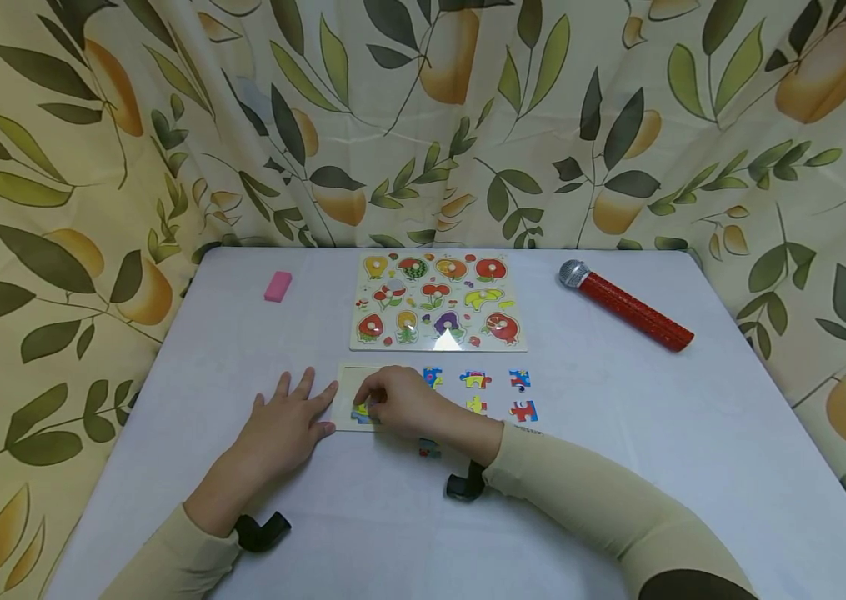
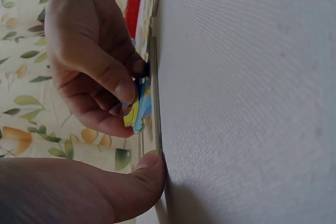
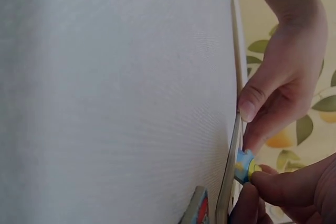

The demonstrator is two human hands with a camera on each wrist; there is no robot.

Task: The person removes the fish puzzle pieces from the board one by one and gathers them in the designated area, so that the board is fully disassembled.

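Note:
A shallow cream puzzle tray (image 1: 347,375) lies on the table in the head view. My left hand (image 1: 283,425) rests at its left edge with fingers spread, and the thumb (image 2: 149,169) presses the rim in the left wrist view. Over the tray, my right hand (image 1: 403,402) pinches a yellow-and-blue jigsaw piece (image 2: 131,113) between thumb and fingers. A blue piece (image 3: 242,163) sits against the tray beneath it; the right hand covers much of the tray, so its full contents are hidden.
Several loose jigsaw pieces (image 1: 475,380) lie right of the tray, one partly under the right forearm. Behind stands a fruit puzzle board (image 1: 438,300). A pink block (image 1: 277,287) is at back left, a red microphone (image 1: 633,310) at back right. A patterned curtain borders the table.

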